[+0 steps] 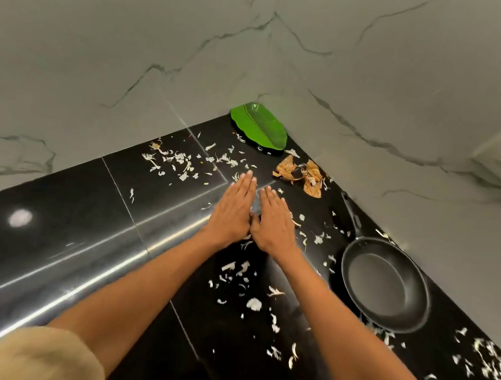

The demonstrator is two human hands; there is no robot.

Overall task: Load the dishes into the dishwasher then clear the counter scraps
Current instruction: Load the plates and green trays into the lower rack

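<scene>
Scrap-clearing step, by the look of it. White scraps lie scattered far left on the black bench. Left hand lies flat, fingers straight, grasping nothing; right hand just beside it, same story, thumbs nearly touching. Behind sit a green leaf plate and brown peel. Far right, a pan, not loaded yet. Next call: sweep both hands together, herd the scraps into 1 pile.

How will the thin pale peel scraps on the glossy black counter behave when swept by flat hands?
The thin pale peel scraps look papery, so probably light and prone to scatter. On the glossy black counter they should slide easily. Some may slip under the straight fingers of the left hand and right hand.
</scene>
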